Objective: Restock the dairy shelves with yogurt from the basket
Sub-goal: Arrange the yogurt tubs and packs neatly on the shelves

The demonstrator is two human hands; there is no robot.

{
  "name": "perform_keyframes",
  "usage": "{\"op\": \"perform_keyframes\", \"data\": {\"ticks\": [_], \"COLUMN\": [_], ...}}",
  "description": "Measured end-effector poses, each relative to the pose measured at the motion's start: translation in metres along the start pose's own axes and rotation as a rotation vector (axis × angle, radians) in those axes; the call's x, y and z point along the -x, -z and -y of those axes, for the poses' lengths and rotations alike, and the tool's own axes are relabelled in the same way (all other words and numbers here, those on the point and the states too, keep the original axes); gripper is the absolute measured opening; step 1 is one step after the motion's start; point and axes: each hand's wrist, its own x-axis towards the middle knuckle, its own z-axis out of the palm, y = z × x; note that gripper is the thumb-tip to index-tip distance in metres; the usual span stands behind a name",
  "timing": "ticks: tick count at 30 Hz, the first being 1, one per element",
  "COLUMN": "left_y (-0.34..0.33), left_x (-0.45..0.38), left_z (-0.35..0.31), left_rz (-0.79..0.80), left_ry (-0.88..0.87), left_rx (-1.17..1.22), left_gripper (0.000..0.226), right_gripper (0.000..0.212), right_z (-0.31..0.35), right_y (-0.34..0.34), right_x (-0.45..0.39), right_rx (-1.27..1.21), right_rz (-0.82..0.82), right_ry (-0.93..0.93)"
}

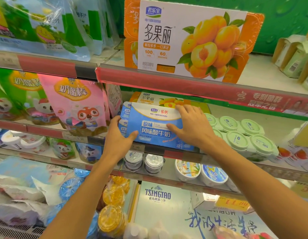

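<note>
Both arms reach up from below to the middle shelf (175, 153). The left hand (119, 135) grips the lower left corner of the blue yogurt pack (154, 127), with the thumb on its front. The right hand (193, 125) lies on the front of the pack, fingers spread. The pack stands at the shelf edge. Just beside it, on the right, are green cups (239, 133). Behind it lies a peach pack (160, 100).

Counted what I could: two hands on one blue yogurt multipack (155, 128) dead centre. Two peach yogurt packs, a big one (189, 40) at 12 o'clock and one (160, 100) lying behind the blue. Seven green-lidded cups (236, 135) at 3 o'clock. Two silver-lidded tubs (143, 161) just below centre, and two picture-lidded tubs (199, 171) right of them.
</note>
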Motion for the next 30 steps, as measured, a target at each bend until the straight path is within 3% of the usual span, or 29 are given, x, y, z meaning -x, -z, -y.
{"op": "perform_keyframes", "data": {"ticks": [8,12,16,23,30], "left_y": [0.024,0.044,0.067,0.1,0.127], "left_x": [0.055,0.101,0.156,0.272,0.411], "left_z": [-0.009,0.012,0.032,0.048,0.074], "left_rz": [-0.119,-0.153,-0.237,-0.363,-0.611], "left_ry": [-0.053,0.004,0.155,0.41,0.707], "left_rx": [-0.098,-0.184,-0.26,-0.385,-0.438], "left_gripper": [0.047,0.036,0.038,0.057,0.059], "right_gripper": [0.034,0.03,0.039,0.057,0.051], "right_z": [0.019,0.033,0.048,0.1,0.168], "right_y": [0.01,-0.005,-0.021,-0.041,-0.077], "right_x": [0.059,0.095,0.123,0.155,0.204], "right_rx": [-0.229,-0.347,-0.413,-0.445,-0.532], "right_rz": [-0.147,-0.125,0.0,0.269,0.462], "right_ry": [0.011,0.043,0.107,0.405,0.693]}}
